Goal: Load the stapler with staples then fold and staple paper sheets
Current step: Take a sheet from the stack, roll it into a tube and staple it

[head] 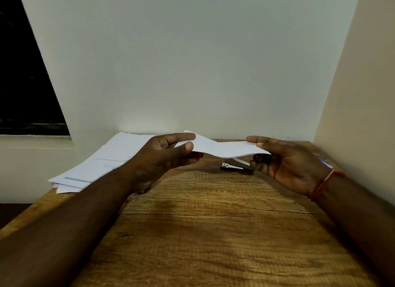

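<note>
From the head camera, your left hand point(164, 156) pinches one end of the folded paper point(222, 149) and your right hand point(286, 167) pinches the other, holding it sagging above the table point(213, 233). The stapler point(235, 165) lies beneath it, and a stack of sheets point(102, 162) sits on the left.

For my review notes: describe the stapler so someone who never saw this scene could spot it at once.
Start at the wooden table and go to its far end, under the folded paper held in the air. The stapler shows there beside the right hand. Unlike the white sheets around it, it is small, silver-and-black metal.
</note>
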The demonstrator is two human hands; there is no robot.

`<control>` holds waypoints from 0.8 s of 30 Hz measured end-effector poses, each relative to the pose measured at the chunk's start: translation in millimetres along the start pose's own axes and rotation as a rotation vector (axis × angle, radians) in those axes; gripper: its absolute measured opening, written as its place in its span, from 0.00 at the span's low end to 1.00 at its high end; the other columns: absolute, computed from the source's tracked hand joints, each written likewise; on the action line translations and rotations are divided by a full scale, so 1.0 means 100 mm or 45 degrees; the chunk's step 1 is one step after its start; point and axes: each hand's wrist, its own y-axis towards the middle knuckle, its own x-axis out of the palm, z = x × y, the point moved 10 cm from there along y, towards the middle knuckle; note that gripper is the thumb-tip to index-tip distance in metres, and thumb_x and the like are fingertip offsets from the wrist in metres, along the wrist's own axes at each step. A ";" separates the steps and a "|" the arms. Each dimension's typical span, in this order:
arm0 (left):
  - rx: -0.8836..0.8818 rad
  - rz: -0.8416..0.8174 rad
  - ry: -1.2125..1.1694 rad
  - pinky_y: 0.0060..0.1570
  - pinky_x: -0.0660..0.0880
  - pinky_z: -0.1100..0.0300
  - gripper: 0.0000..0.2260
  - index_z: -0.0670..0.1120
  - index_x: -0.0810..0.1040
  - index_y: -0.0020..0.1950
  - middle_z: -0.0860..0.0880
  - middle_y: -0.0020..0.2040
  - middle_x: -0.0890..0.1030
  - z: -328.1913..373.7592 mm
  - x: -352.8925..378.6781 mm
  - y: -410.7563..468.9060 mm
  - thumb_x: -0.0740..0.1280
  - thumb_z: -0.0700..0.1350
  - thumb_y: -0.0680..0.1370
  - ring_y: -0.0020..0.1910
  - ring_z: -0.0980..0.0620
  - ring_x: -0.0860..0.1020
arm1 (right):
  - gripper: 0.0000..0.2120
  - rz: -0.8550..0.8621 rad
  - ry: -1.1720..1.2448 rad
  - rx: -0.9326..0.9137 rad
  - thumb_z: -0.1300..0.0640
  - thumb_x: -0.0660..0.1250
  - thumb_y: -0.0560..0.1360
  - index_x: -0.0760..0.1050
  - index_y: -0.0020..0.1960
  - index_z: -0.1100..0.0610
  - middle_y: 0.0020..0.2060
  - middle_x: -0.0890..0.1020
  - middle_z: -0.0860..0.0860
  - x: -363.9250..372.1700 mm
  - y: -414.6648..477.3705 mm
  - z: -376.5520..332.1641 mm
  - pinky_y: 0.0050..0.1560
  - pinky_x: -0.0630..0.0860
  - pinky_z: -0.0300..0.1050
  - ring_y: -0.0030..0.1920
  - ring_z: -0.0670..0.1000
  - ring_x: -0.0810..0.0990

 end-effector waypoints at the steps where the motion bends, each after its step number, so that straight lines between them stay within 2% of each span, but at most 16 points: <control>1: 0.009 -0.016 -0.022 0.70 0.82 0.47 0.26 0.39 0.79 0.77 0.36 0.68 0.87 0.01 0.01 0.00 0.78 0.43 0.79 0.68 0.35 0.86 | 0.17 0.005 0.008 0.004 0.65 0.62 0.85 0.79 0.72 0.66 0.60 0.86 0.63 -0.01 0.00 0.00 0.48 0.88 0.48 0.44 0.52 0.86; 4: 0.032 -0.023 -0.027 0.70 0.82 0.46 0.23 0.39 0.79 0.77 0.35 0.68 0.86 0.03 0.01 0.00 0.73 0.40 0.81 0.68 0.35 0.86 | 0.17 0.023 0.033 0.010 0.65 0.63 0.85 0.79 0.71 0.66 0.59 0.86 0.63 -0.02 0.00 0.00 0.48 0.88 0.48 0.44 0.53 0.84; 11: 0.027 0.032 -0.044 0.68 0.83 0.48 0.23 0.38 0.81 0.74 0.36 0.68 0.87 0.02 0.00 0.02 0.74 0.40 0.80 0.66 0.35 0.86 | 0.17 0.039 0.033 0.020 0.65 0.64 0.85 0.80 0.70 0.67 0.56 0.87 0.61 -0.05 0.01 0.01 0.49 0.88 0.48 0.43 0.52 0.81; 18: 0.051 -0.010 -0.029 0.70 0.82 0.45 0.24 0.38 0.80 0.76 0.34 0.66 0.87 0.04 0.02 0.01 0.74 0.36 0.79 0.67 0.34 0.86 | 0.16 0.042 0.038 0.019 0.64 0.63 0.85 0.81 0.70 0.66 0.57 0.87 0.62 -0.05 0.01 0.00 0.49 0.88 0.48 0.42 0.52 0.86; 24: 0.034 0.014 -0.024 0.68 0.83 0.48 0.23 0.39 0.81 0.75 0.33 0.63 0.87 0.03 0.02 0.02 0.74 0.42 0.79 0.66 0.36 0.87 | 0.16 0.048 0.042 0.019 0.65 0.63 0.85 0.81 0.70 0.66 0.56 0.87 0.61 -0.06 0.02 0.01 0.48 0.88 0.49 0.44 0.52 0.83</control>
